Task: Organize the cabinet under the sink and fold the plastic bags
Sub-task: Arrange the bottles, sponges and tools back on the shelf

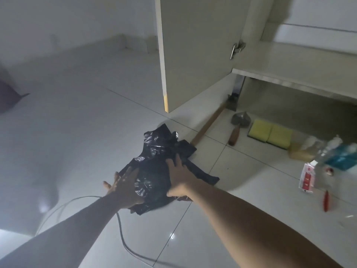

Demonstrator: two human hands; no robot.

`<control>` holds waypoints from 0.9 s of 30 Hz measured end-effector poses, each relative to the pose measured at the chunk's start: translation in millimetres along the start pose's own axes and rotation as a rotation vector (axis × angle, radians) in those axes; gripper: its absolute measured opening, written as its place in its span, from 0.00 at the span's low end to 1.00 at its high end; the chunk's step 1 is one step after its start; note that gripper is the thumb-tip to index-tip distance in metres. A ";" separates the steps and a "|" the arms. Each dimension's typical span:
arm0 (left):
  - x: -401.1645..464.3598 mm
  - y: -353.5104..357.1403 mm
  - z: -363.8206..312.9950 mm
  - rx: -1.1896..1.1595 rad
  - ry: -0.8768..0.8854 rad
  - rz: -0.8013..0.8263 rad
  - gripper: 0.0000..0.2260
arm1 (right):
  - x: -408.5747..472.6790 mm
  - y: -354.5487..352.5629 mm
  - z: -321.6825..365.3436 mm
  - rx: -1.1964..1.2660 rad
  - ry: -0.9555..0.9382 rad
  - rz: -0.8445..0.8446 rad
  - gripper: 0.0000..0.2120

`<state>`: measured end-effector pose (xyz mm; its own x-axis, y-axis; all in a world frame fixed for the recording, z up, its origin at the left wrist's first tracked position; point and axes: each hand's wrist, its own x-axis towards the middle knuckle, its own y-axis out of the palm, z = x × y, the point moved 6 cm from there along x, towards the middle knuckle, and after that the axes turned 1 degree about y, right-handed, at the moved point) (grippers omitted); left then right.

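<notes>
Cable (pixel 120 227): thin, dark, looping over the floor (pixel 222 225) tiles beneath the left forearm.

Bag (pixel 154 161): black plastic, glossy, heavily crumpled, not folded. Lies on the floor in front of the open cabinet door (pixel 195 55), between the two hands, with a loose strip trailing to the right and a bunched end nearest the door.

Left hand (pixel 123 188): flat, fingers spread, palm down on the bag's near left edge; pressing, not gripping.

Right hand (pixel 178 177): likewise flat and spread, palm on the bag's right side, fingertips reaching toward its middle; nothing clasped.

Carton (pixel 307 177): small, red and white, on the floor to the right, well apart from the bag. A red item (pixel 326 200) lies just beside it; too blurred to identify.

Bottle (pixel 332 149): clear plastic, blurred, beyond the carton.

Sponges (pixel 270 136): two, yellow, side by side under the cabinet edge.

Trowel (pixel 238 126): metal blade, wooden handle, left of the sponges.

Wooden handle (pixel 208 124): long, lying slantwise, near end touching the bag.
</notes>
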<state>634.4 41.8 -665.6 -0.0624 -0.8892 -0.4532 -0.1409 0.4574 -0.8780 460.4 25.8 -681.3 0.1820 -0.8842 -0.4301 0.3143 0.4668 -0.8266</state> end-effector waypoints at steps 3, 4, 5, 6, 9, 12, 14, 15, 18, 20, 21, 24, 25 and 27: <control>-2.4 -27.1 -4.4 0.035 -0.007 0.011 0.40 | -12.4 -18.6 -2.7 -0.072 -0.055 0.030 0.58; -5.6 -38.2 -9.4 0.040 -0.001 0.016 0.38 | -17.9 -27.0 -3.9 -0.110 -0.079 0.017 0.59; -7.9 -49.3 -16.2 0.046 0.012 0.004 0.36 | -23.9 -35.9 -5.0 -0.135 -0.104 -0.006 0.58; -12.2 -61.0 -25.7 0.059 0.025 -0.007 0.33 | -29.2 -44.5 -6.9 -0.142 -0.127 -0.034 0.56; -30.9 -91.6 -61.0 0.117 0.039 -0.016 0.31 | -51.7 -74.3 -15.3 -0.111 -0.170 -0.095 0.48; -41.8 -107.5 -101.3 0.099 0.095 0.058 0.31 | -75.3 -106.2 -35.1 -0.053 -0.148 -0.093 0.40; -43.8 -113.6 -133.8 0.117 0.148 0.095 0.30 | -89.7 -128.4 -54.9 -0.035 -0.124 -0.091 0.35; -43.7 -117.4 -153.0 0.122 0.179 0.094 0.29 | -96.2 -139.6 -67.2 -0.034 -0.106 -0.094 0.33; -44.9 -123.6 -212.3 0.112 0.292 0.065 0.28 | -114.1 -169.0 -110.1 -0.037 -0.028 -0.118 0.32; -45.5 -118.3 -249.0 0.110 0.368 0.068 0.28 | -126.0 -181.6 -142.5 -0.020 0.032 -0.149 0.30; -46.2 -113.2 -265.9 0.104 0.405 0.076 0.28 | -132.8 -185.2 -159.6 0.000 0.063 -0.164 0.29; -51.4 -93.1 -311.5 0.110 0.504 0.118 0.28 | -158.0 -190.1 -210.3 0.068 0.175 -0.193 0.26; -52.7 -86.5 -326.7 0.131 0.528 0.136 0.28 | -168.2 -191.5 -227.1 0.079 0.211 -0.201 0.26; -53.9 -76.8 -349.6 0.155 0.555 0.164 0.29 | -183.1 -191.8 -255.1 0.081 0.266 -0.219 0.24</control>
<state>303.2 51.4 -519.9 -0.5842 -0.6595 -0.4730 0.0577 0.5475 -0.8348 129.2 94.3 -536.5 -0.1431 -0.9316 -0.3341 0.3938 0.2561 -0.8828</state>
